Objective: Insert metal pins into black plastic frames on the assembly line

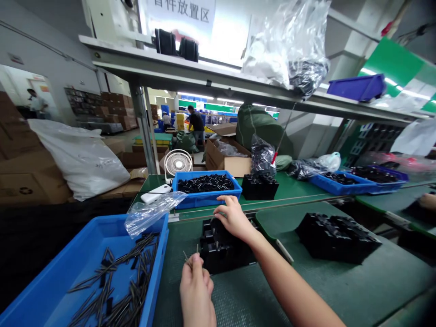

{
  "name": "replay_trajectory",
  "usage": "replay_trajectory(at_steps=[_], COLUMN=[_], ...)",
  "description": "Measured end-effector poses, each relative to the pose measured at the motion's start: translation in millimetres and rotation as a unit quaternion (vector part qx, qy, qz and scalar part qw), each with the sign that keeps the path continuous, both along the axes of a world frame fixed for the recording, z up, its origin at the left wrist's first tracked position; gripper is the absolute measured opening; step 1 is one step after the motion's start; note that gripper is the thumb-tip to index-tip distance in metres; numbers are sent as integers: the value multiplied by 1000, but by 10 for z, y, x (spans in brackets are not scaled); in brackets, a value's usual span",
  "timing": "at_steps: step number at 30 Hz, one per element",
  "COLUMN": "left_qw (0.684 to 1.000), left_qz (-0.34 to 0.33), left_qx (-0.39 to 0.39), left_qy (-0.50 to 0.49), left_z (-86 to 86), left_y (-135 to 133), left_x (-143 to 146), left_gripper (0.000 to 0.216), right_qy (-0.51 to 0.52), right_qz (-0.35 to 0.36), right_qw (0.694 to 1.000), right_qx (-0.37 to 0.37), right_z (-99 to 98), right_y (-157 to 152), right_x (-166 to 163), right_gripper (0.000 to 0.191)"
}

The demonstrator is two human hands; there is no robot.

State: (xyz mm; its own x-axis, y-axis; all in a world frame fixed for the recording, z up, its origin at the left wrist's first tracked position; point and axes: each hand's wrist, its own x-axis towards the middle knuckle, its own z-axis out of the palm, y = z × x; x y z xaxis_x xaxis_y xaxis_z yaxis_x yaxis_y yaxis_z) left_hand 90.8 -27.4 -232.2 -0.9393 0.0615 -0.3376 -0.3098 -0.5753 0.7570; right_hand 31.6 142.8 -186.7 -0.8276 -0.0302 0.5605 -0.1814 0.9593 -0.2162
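My left hand (197,290) is closed in a pinch on a few thin metal pins (187,256), whose ends stick up past the fingertips. Just left of a black block with slots and raised parts (225,254), it stays low over the green bench. My right hand (233,217) reaches over the block's far side, its fingers curled down at the top. What those fingers grip is hidden against the dark parts. At the left stands a blue bin (51,268) holding many dark thin rods (132,281).
Behind the block sit a blue tray of small black pieces (207,198), another black block (260,187) and a white fan (178,162). A third black block (337,238) lies right. A clear plastic bag (153,212) overhangs the bin. A shelf (218,79) spans above.
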Motion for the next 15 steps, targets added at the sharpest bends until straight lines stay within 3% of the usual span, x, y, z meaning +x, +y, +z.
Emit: replay_trajectory(at_steps=[3, 5, 8, 11, 15], left_qw=[1000, 1000, 1000, 998, 992], left_qz=[-1, 0, 5, 15, -3], left_qx=[2, 1, -6, -37, -63], left_qy=[4, 11, 23, 47, 105], left_z=[-26, -54, -119, -183, -165], left_y=[15, 31, 52, 49, 19], left_x=[-18, -30, -50, -76, -115], left_gripper=[48, 50, 54, 55, 48], right_qy=[-24, -27, -10, -2, -53], right_qz=[-1, -1, 18, 39, 11], right_qw=[1000, 999, 1000, 999, 997], right_qx=[17, 26, 13, -21, -56], right_z=[23, 140, 426, 608, 432], right_y=[-68, -116, -166, -128, 89], right_x=[-6, 95, 466, 992, 1637], right_gripper=[9, 22, 42, 39, 37])
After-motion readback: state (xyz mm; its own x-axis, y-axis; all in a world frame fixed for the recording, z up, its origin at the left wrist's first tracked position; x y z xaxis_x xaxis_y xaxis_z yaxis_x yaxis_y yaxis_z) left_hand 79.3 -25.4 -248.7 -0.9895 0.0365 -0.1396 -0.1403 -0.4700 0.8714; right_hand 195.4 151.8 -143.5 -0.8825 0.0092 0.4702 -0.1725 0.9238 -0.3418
